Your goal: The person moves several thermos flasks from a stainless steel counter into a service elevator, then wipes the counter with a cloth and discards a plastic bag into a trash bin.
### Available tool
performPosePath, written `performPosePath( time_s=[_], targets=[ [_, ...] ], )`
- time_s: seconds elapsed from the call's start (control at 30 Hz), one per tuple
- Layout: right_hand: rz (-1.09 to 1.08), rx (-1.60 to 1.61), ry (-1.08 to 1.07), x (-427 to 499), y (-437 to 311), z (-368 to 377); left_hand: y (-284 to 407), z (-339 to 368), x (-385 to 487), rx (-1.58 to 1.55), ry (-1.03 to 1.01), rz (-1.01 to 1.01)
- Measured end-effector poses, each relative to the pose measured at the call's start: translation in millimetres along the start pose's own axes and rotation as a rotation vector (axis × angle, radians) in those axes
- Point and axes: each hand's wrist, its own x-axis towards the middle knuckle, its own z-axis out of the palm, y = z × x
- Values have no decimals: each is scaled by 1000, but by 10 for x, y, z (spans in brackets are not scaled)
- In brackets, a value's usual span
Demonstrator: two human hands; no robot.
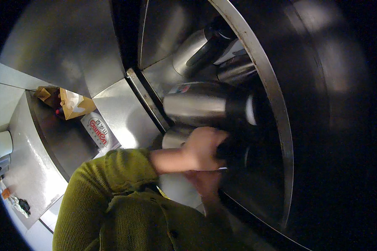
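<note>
Several stainless steel jugs with black tops stand together in a dark steel-walled compartment. My left hand (204, 147), blurred, has its fingers curled around the black top of the nearest jug (172, 138), whose steel body shows partly behind my wrist. Just below it in the picture, my right hand (204, 185) is in shadow and partly covered by the left; its fingers cannot be made out. Beside them is a larger steel jug (194, 105) with a coloured sticker. Farther off, another steel jug (190, 53) has a long black handle.
A curved metal rim (270, 81) borders the compartment. A steel panel (119, 109) lies to the left. Beyond it are an open brown cardboard box (78, 105), a white carton with writing (97, 130), a steel counter (34, 166) and a white container (0, 144).
</note>
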Motion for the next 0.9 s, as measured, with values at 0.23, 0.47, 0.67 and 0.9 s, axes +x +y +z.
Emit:
performPosePath(
  time_s=[0.23, 0.47, 0.67, 0.9],
  targets=[
    [-238, 31, 478, 28, -622, -34, -313, 461, 579, -149, -75, 150],
    [-513, -12, 622, 305, -1052, -427, -970, 986, 806, -177, 152, -50],
    [-550, -27, 637, 535, -850, -524, -1043, 878, 1083, -230, 29, 26],
    [-533, 54, 683, 746, -1202, -814, -1070, 837, 907, 73, -13, -85]
  ],
)
